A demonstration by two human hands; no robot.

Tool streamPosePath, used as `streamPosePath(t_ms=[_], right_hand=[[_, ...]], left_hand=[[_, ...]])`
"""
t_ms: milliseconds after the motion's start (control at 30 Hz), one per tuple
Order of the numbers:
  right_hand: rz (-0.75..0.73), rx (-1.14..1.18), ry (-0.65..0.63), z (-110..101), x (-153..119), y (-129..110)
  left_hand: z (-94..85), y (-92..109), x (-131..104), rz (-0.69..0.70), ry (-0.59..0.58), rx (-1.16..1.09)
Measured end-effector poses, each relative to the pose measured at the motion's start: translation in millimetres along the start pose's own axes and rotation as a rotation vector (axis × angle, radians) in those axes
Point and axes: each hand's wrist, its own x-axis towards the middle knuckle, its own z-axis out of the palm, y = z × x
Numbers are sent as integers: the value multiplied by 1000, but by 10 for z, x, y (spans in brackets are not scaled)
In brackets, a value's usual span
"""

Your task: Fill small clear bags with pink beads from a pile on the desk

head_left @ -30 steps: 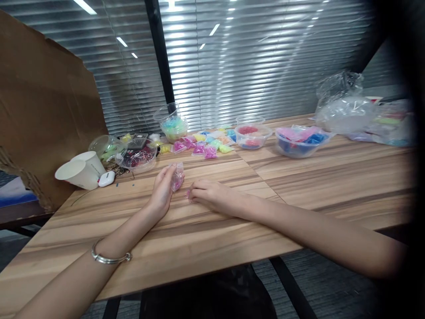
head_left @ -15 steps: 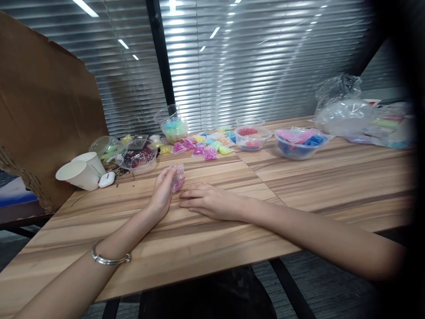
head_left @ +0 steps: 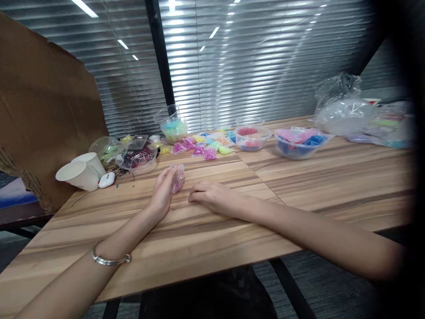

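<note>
In the middle of the wooden table, my left hand (head_left: 163, 189) is closed on a small clear plastic zip bag (head_left: 178, 179) with some pink-purple bits inside. The bag is upright between thumb and fingers. Just right of it, my right hand (head_left: 209, 195) rests low over the tabletop with its fingers bent and drawn together, apart from the bag. Whether anything tiny is between those fingertips is hidden. Beyond both hands lie several small filled bags, among them a magenta bag (head_left: 210, 153) and a yellow-green one (head_left: 226, 150).
Clear tubs stand along the back: one with red contents (head_left: 252, 141), one with blue and pink packets (head_left: 299, 148), and one with dark beads (head_left: 141, 161). Paper cups (head_left: 75, 175) and a white earbud case (head_left: 106, 180) sit left, beside a cardboard sheet (head_left: 49, 88). Plastic bags (head_left: 345, 115) lie right.
My right hand has drawn back a little to the right, away from the bag, and its fingers have curled in. My left hand and the bag are nearly still.
</note>
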Motion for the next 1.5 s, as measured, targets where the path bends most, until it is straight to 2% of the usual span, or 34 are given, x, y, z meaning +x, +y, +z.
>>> streamPosePath(t_ms=[200, 367, 600, 700, 800, 1033, 1500], right_hand=[[35, 22, 76, 29, 17, -6], [-77, 65, 113, 76, 32, -20], [-253, 44, -62, 7, 64, -248], [-222, -2, -134, -18, 55, -290], [-208, -41, -152, -22, 48, -285], [-192, -87, -142, -11, 38, -284], [-237, -165, -43, 3, 50, -242]], left_hand=[[11, -44, -38, -5, 31, -4], [81, -69, -116, -14, 60, -44], [59, -29, -81, -110, 182, -171], [53, -9, -68, -123, 201, -205], [66, 3, -70, -119, 206, -217], [88, 10, -95, -157, 204, -185], [57, -20, -76, -106, 165, -176]])
